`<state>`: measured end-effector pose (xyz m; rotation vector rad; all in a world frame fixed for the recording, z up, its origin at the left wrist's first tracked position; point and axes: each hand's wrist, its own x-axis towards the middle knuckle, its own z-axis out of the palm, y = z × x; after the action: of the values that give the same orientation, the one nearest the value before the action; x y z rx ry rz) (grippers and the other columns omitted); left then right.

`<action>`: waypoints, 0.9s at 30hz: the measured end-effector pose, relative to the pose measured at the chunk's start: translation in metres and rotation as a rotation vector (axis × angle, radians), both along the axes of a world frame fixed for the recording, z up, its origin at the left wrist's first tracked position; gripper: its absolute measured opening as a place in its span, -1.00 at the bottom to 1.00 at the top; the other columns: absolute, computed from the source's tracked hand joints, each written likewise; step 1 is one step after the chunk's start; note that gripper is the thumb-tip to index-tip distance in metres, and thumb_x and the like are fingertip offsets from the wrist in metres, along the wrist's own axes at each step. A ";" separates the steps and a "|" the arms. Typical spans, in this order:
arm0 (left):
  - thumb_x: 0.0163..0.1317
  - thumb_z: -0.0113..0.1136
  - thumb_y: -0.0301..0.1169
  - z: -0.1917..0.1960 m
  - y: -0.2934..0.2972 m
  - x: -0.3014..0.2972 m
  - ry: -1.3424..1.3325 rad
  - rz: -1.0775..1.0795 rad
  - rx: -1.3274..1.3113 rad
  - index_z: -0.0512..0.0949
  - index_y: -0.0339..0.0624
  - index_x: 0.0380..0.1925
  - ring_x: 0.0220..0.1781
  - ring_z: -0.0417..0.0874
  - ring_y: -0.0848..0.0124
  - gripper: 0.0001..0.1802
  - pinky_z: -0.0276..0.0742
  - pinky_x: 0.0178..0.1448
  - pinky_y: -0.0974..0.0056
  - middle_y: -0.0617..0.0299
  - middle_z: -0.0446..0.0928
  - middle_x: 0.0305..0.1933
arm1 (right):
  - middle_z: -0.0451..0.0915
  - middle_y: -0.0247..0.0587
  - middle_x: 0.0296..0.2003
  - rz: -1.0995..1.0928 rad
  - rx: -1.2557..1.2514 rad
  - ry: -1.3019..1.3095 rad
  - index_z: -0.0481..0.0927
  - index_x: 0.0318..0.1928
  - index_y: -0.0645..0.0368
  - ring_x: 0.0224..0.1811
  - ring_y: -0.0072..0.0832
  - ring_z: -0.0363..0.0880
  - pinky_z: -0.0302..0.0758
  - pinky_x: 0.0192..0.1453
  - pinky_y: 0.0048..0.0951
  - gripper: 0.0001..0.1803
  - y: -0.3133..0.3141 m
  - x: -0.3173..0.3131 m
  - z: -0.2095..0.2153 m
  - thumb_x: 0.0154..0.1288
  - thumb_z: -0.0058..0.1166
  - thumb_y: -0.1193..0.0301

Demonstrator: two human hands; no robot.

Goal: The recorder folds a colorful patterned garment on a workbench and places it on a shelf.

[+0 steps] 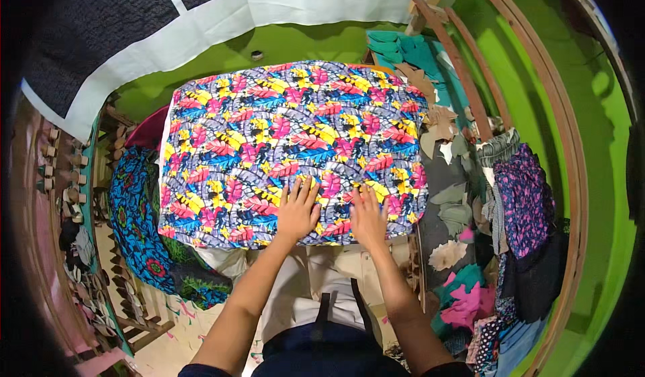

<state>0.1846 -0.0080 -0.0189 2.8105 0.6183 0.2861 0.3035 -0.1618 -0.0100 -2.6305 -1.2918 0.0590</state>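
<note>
A large piece of cloth (269, 128) with a bright leaf print in pink, yellow, blue and grey covers a table before me and hangs over its edges. My left hand (297, 209) lies flat on the cloth near its front edge, fingers spread and pointing away from me. To its right, my right hand (368, 214) rests on the same cloth, palm down, with its fingers stretched out. A short gap separates the two hands, and neither one grips anything. What lies under the cloth is mostly hidden.
Blue and green patterned fabric (138, 222) is heaped at the left of the table. On the right are grey-green cloth scraps (453, 209), a purple patterned garment (524, 196) and pink fabric (468, 306). Wooden rails (564, 142) run along the green wall. A dark-and-white curtain (269, 1) hangs behind.
</note>
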 end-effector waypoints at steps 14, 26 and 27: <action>0.16 -0.08 -0.18 0.004 0.002 -0.004 -0.004 -0.007 -0.016 0.26 -0.04 0.17 0.30 0.17 0.16 -0.46 -0.02 0.33 -0.01 0.13 0.18 0.28 | 0.03 0.05 0.28 -0.309 -0.048 0.118 0.12 0.26 0.09 0.36 -0.07 -0.09 -0.24 0.22 0.35 -0.45 0.030 0.044 -0.012 0.29 -0.26 0.22; 0.17 -0.07 -0.17 0.007 0.045 -0.094 0.028 0.061 0.028 0.33 0.09 0.12 0.27 0.21 0.27 -0.53 0.02 0.31 0.03 0.22 0.20 0.27 | -0.04 0.09 0.30 -0.072 -0.048 0.158 0.19 0.23 0.14 0.36 0.01 -0.16 -0.24 0.22 0.32 -0.43 0.124 -0.093 0.010 0.24 -0.18 0.20; 0.15 -0.05 -0.18 0.001 0.052 -0.101 0.038 0.053 -0.005 0.33 0.10 0.12 0.29 0.20 0.26 -0.52 0.02 0.30 -0.01 0.21 0.20 0.28 | 0.02 0.05 0.29 0.029 0.020 0.094 0.22 0.22 0.11 0.35 -0.02 -0.10 -0.22 0.23 0.31 -0.45 0.140 -0.103 0.010 0.24 -0.17 0.21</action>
<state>0.0833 0.0439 -0.0178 2.8046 0.7013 0.2410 0.2007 -0.0219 0.0003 -2.5590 -1.2929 0.1712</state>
